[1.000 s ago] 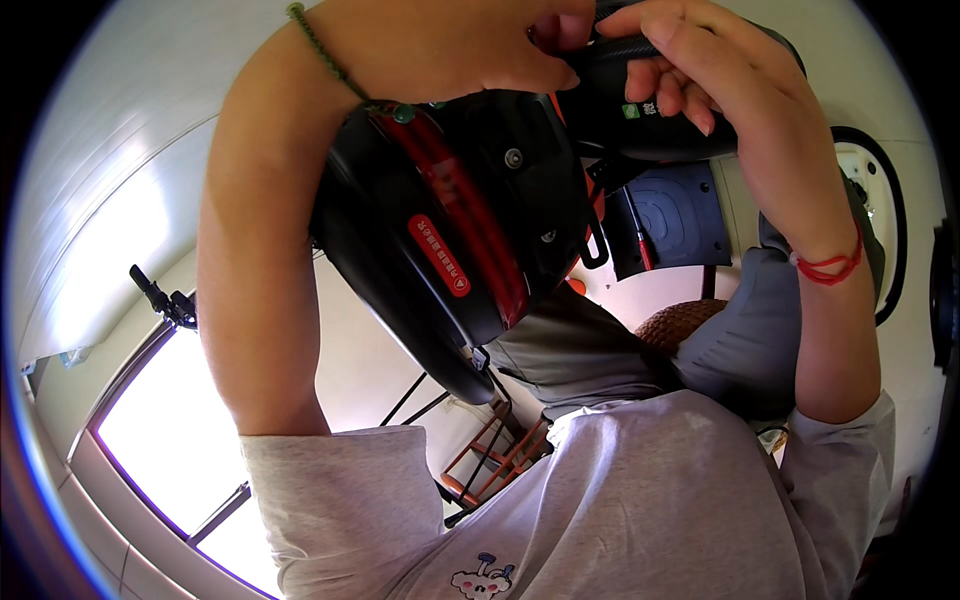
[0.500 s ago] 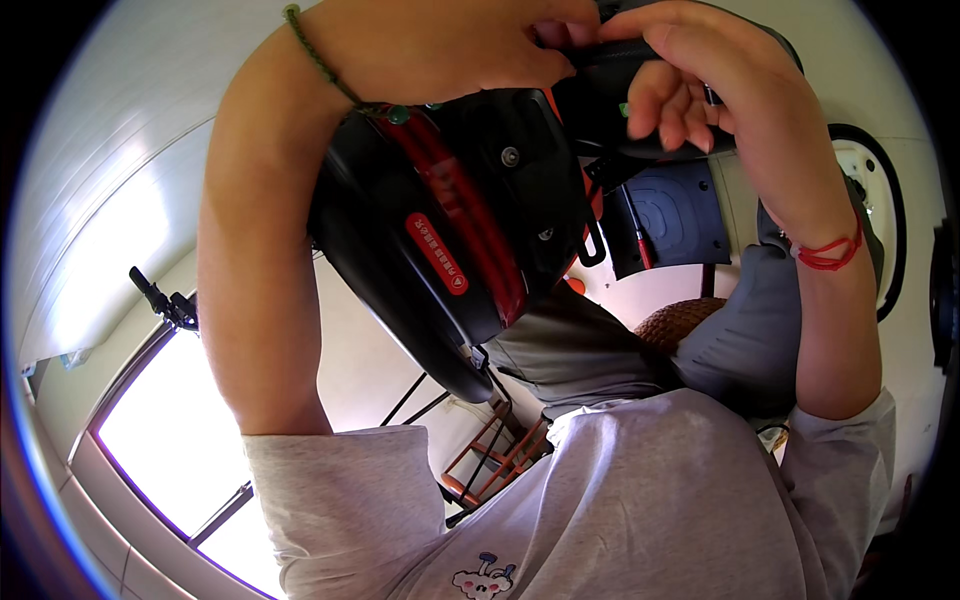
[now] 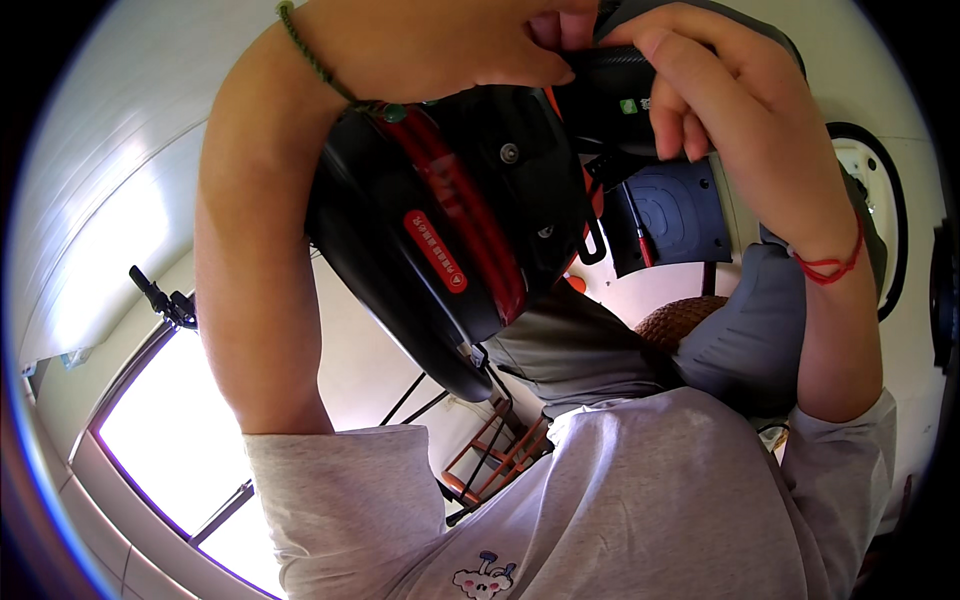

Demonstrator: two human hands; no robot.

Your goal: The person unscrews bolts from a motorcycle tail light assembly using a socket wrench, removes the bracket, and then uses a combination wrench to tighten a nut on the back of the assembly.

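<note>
My left hand (image 3: 470,45) is raised to the top of the view, fingers curled down and thumb tip pressed against the upper edge of a dark band (image 3: 620,95); the grip is nearly closed, pinching that band. My right hand (image 3: 700,90) meets it from the other side: its fingers (image 3: 665,105) wrap over the same band, also closed on it, so the two hands touch at the fingertips. The band sits at the very top centre of the view, directly above the black device (image 3: 450,210), a rounded glossy shell with a red strip (image 3: 455,200) running diagonally across it and a red oblong label beside that strip. The shell hangs between my two forearms, touching the left wrist, where a green braided bracelet (image 3: 315,60) lies. A red thread bracelet (image 3: 830,262) circles the right wrist. Just behind the shell, toward the right, is a dark panel (image 3: 675,215) with concentric ridges. Below it lie grey fabric (image 3: 590,350), then my light grey shirt (image 3: 640,500) with a small printed figure. A bright window (image 3: 170,450) fills the lower left; an orange metal frame (image 3: 500,450) shows beneath the shell.
</note>
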